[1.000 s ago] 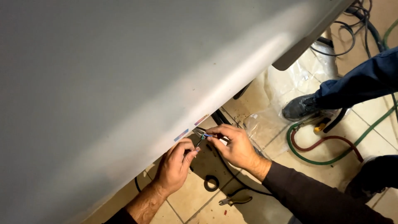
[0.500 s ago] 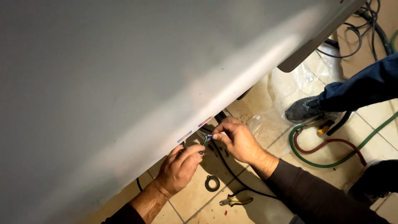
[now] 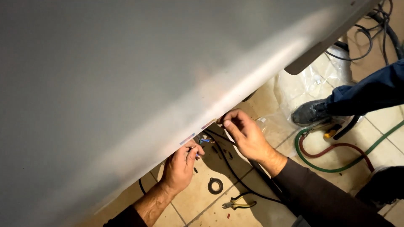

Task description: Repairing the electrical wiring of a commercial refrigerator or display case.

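- Grey sheet metal, a large smooth panel [image 3: 126, 84], filled the upper left of the view and slanted down towards the lower left, hiding whatever lay behind it.
- Under the panel's lower edge, the left hand [image 3: 181, 166] reached up with its fingers curled and its fingertips at the edge, pinched close together; whether they gripped anything could not be told.
- Just right of that hand, small blue-tipped wires [image 3: 205, 141] showed beneath the edge, very near the left fingertips.
- On the tiled floor [image 3: 193, 201] below lay a black ring [image 3: 215, 186] and, a little further right, a pair of yellow-handled pliers [image 3: 238, 204].
- A thin black cable [image 3: 231, 170] ran from the panel's edge across the floor between the two hands.
- The right hand [image 3: 246, 134], in a dark sleeve, had its fingers bent and bunched against the panel's edge; what it held, if anything, was hidden.
- Clear plastic sheeting [image 3: 303, 90] lay on the floor further right.
- Another person's dark shoe [image 3: 311, 112] and blue trouser leg [image 3: 370, 92] stood there, beside looped green and red hoses [image 3: 332, 157].
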